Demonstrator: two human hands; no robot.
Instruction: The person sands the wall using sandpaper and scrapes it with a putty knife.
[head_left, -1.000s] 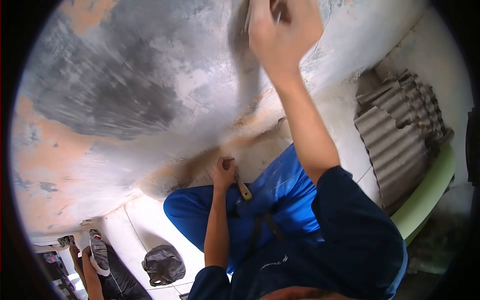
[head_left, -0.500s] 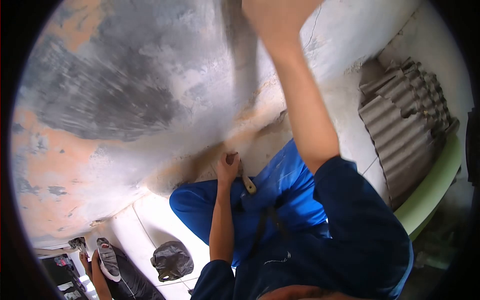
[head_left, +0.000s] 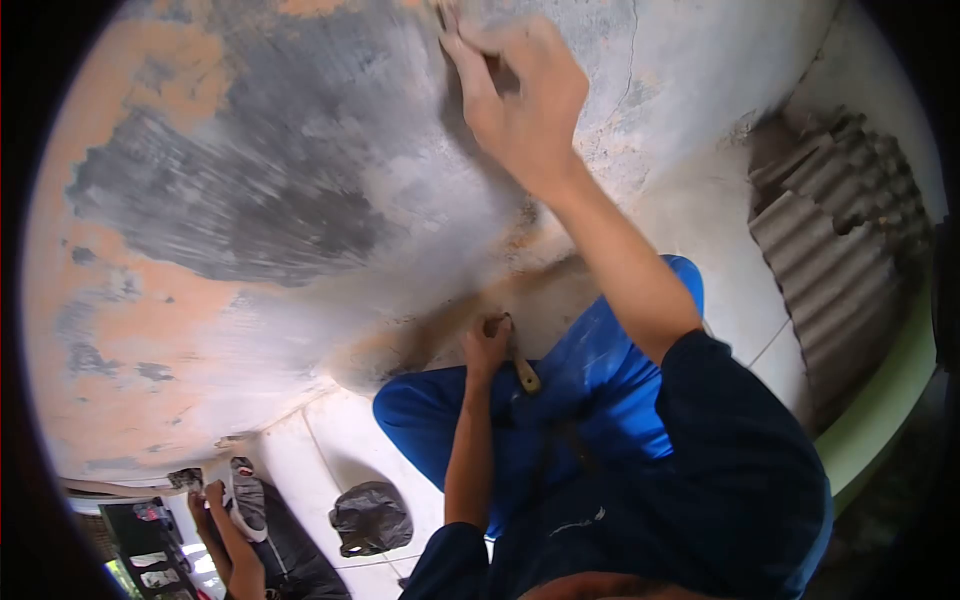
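My right hand (head_left: pixel 530 105) is raised against the wall (head_left: pixel 300 170), which has patches of grey, white and peach. Its thumb and fingers are pinched together near the top edge, on something small and blurred that I cannot make out. Low down at the foot of the wall, my left hand (head_left: pixel 487 343) is closed with curled fingers; what they hold is hidden. Just beside it, a tool with a pale handle (head_left: pixel 527 376) that has a hole at its end lies over my blue trouser leg. The tool's far end is hidden near my left hand.
Broken corrugated sheets (head_left: pixel 835 240) lean at the right, next to a pale green curved rim (head_left: pixel 880 400). A black plastic bag (head_left: pixel 371 518) lies on the tiled floor (head_left: pixel 300 445). Another person's arms (head_left: pixel 228 545) are at the lower left, by a dark shelf (head_left: pixel 140 545).
My right hand has swept left and down along the wall, now showing its pinched fingers. The view has shifted slightly; my left hand stays low beside the pale handle.
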